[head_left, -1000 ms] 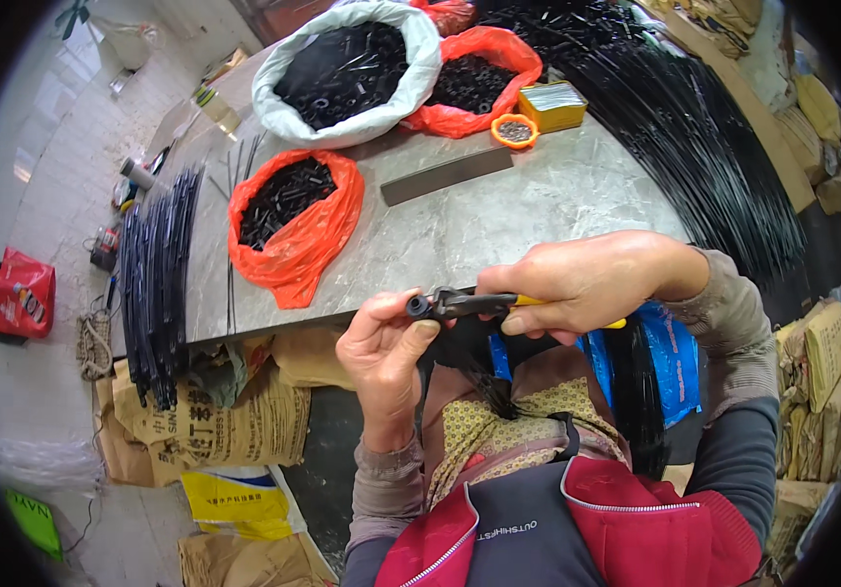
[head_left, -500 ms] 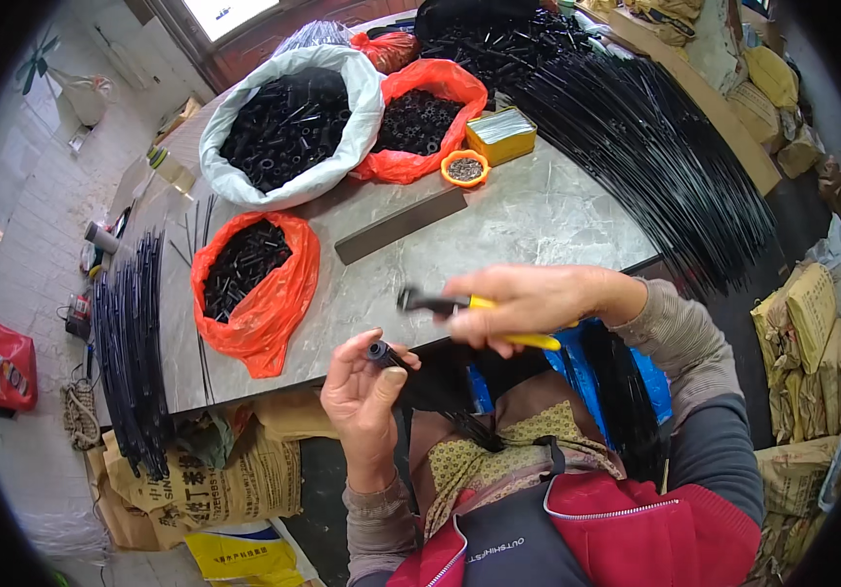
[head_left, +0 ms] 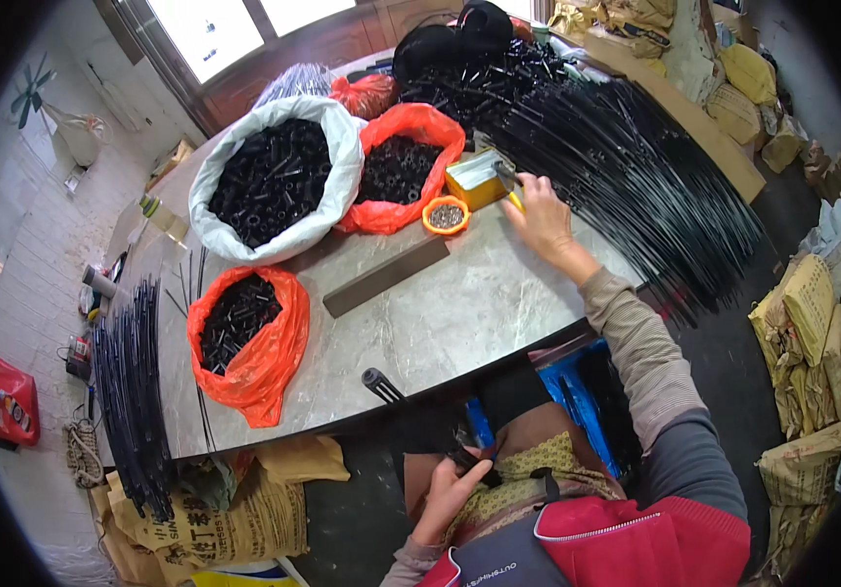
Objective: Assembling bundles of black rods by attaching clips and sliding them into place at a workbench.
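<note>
Right hand (head_left: 544, 223) reaching forward, left hand (head_left: 452, 497) low

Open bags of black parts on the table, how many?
3: white bag, far red bag right of it, near red bag in front of the white one. Others may be hidden.

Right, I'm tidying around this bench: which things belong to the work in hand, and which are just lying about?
Apparently in use:
- yellow-handled pliers, at the right hand
- dark piece, in the left hand
- yellow box, by the pliers

Probably lying about:
- red bag
- coiled rope
</note>
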{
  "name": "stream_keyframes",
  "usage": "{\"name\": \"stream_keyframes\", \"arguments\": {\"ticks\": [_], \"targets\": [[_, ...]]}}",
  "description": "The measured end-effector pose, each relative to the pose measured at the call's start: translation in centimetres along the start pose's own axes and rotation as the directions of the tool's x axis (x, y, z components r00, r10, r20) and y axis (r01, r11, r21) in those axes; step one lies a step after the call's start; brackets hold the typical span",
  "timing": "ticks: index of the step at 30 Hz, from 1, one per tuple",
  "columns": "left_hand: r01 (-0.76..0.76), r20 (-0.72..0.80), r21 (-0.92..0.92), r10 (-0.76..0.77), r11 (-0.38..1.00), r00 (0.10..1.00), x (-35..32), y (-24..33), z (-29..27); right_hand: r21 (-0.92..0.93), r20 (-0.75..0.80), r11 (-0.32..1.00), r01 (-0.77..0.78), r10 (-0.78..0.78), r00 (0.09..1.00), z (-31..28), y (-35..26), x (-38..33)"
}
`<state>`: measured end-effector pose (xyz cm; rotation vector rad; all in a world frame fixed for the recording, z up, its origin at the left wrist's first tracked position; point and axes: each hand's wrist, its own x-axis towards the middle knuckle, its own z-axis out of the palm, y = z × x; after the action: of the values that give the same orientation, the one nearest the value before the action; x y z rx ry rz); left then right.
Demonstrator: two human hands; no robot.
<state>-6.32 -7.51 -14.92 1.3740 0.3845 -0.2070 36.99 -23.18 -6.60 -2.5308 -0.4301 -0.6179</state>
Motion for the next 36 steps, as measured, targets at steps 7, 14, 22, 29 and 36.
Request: {"name": "stream_keyframes", "arguments": {"ticks": [7,14,22,29,36], "targets": [[0.013,-0.133,0.081,-0.002,0.997,0.991,-0.6,-2.5,-0.1,-0.129,-0.287,0.966,0.225,-0.254,0.924,-2.5,-3.3,-4.6],[-0.073,-0.298,0.087,0.096,0.993,0.95,-2.0,7.9,-3.7,0.716,0.223,0.697,0.036,-0.278,0.934,-9.7,-7.9,-16.9],[-0.424,-0.317,-0.559,0.289,0.712,0.904,-6.4,8.8,-6.5,0.791,0.238,0.597,0.13,-0.498,0.834,-15.7,-9.7,-27.1],[-0.389,-0.252,-0.668,0.298,0.634,0.92,-5.4,5.6,-2.7,0.75,0.409,0.587,-0.305,-0.05,0.911,-17.2,-8.4,-29.0],[-0.352,-0.203,-0.654,0.293,0.669,0.934,-4.4,6.5,0.5,0.689,0.674,0.209,-0.694,0.167,0.719,-16.1,-6.5,-28.6]]}}
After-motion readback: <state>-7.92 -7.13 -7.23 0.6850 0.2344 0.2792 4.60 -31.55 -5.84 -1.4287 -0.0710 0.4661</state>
